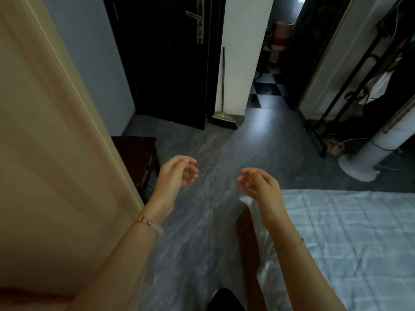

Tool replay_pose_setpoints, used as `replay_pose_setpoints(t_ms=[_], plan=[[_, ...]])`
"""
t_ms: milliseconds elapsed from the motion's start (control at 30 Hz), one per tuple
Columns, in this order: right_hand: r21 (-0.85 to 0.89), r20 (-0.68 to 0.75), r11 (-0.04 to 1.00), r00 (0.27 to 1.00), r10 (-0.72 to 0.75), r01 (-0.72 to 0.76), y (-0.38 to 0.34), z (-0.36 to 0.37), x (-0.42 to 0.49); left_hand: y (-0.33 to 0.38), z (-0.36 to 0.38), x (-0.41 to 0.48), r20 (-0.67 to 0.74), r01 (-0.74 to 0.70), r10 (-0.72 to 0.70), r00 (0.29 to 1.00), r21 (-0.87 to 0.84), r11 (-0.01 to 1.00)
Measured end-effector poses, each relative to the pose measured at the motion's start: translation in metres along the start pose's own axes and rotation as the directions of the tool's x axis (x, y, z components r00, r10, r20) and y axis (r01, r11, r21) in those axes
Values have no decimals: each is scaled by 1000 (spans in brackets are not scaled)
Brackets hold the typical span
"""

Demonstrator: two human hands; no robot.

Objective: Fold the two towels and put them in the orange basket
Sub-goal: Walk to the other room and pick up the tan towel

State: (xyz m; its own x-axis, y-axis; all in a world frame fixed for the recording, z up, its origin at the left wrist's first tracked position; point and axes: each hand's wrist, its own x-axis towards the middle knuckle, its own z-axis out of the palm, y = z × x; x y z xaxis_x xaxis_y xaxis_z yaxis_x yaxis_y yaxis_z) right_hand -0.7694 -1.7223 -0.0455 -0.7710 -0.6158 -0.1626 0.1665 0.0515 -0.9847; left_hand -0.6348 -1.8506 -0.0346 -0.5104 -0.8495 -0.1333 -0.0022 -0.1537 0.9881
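My left hand [176,176] and right hand [260,186] hover by the bed [348,232] corner, fingers loose and empty; I reckon I'm seeking towels.

Both hands hang over the floor [202,221], the left hand [174,176] left of the right hand [258,185], apart from each other. A panel [45,153] fills the left side; a stool [137,153] stands just beside it, behind the left hand. The bed [348,232] lies at the right (its near corner below the right wrist). Behind, a door [166,63] stands left of centre, with a broom [223,86] leaning on the wall just right of it. A passage [267,86] opens right of that wall. A rack [350,86] and a fan [370,153] stand far right, behind the bed.
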Motion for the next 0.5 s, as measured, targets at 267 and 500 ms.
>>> replay_pose_setpoints(t_ms=[267,500], plan=[[-57,36,998,999,-29,31,-20,26,128,14,15,117,-37,-16,17,999,18,1000],[-15,24,1000,1000,16,-16,-42,40,255,36,45,247,-32,-32,33,999,51,998]])
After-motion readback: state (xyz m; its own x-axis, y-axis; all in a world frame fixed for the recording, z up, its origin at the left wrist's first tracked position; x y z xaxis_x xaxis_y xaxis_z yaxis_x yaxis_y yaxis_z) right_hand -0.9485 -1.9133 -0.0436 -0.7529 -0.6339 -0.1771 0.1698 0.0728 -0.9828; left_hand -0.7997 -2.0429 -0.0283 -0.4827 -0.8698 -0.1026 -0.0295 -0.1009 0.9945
